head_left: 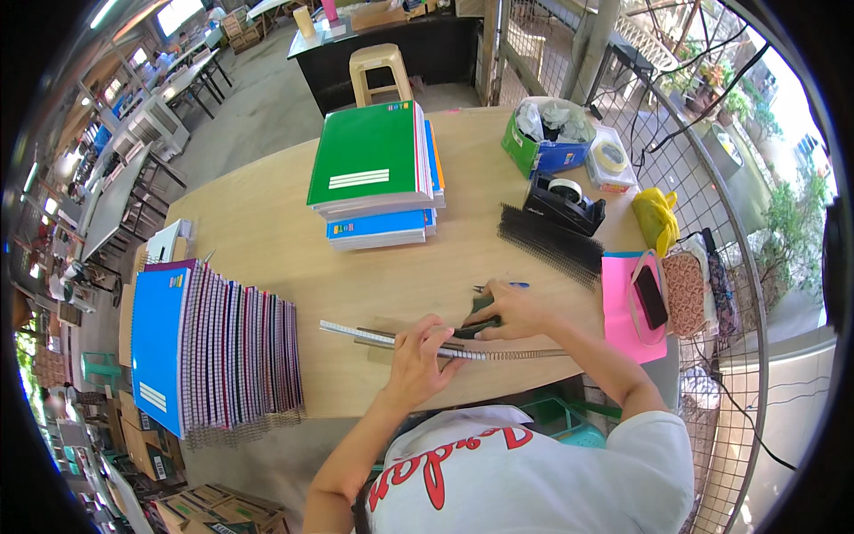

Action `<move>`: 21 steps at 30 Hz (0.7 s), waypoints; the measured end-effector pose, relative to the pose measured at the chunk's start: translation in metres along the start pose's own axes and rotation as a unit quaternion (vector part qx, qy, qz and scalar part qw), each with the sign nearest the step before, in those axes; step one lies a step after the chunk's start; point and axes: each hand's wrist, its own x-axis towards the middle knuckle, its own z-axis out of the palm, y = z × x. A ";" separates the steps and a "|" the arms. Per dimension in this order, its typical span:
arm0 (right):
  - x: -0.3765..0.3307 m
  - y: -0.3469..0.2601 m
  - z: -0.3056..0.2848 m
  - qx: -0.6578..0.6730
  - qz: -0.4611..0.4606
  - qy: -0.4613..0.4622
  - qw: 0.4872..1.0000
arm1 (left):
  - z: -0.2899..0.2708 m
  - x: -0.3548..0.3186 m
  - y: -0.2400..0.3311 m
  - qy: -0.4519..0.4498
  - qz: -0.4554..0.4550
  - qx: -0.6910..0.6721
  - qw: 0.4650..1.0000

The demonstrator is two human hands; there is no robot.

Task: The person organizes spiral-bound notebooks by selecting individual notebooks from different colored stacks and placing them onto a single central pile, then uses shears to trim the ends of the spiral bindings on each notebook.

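Observation:
In front of me a thin spiral notebook (369,337) stands on edge, its white pages and row of wire loops facing up. My left hand (420,358) pinches it near the middle. A length of wire coil (520,355) runs along the edge to the right, below my right hand (520,311). That hand is closed around a dark-handled tool (485,322) that looks like pliers; its jaws are close to my left fingertips and partly hidden. Just beyond my right fingers lies a small blue-and-dark item (519,285), too small to name.
Bound notebooks (236,347) stand in a row at left. Green and blue books (369,160) are stacked at the far middle. Black coils (551,242), a tape dispenser (565,203), a box (547,138) and a phone (651,298) on a pink sheet sit right, near a mesh fence (725,267).

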 end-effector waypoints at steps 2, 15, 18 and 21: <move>0.001 0.000 0.000 0.212 -0.115 -0.059 0.969 | 0.000 -0.006 -0.001 -0.002 -0.036 -0.021 0.999; -0.005 -0.008 -0.018 0.181 -0.080 0.041 0.979 | -0.037 -0.006 -0.021 -0.018 -0.039 0.098 0.994; -0.009 -0.012 -0.018 0.273 -0.111 0.039 0.955 | -0.034 0.011 0.003 -0.049 -0.021 0.057 0.997; -0.012 -0.012 -0.014 0.193 -0.071 0.075 0.976 | -0.020 0.018 0.011 -0.074 0.017 0.009 0.997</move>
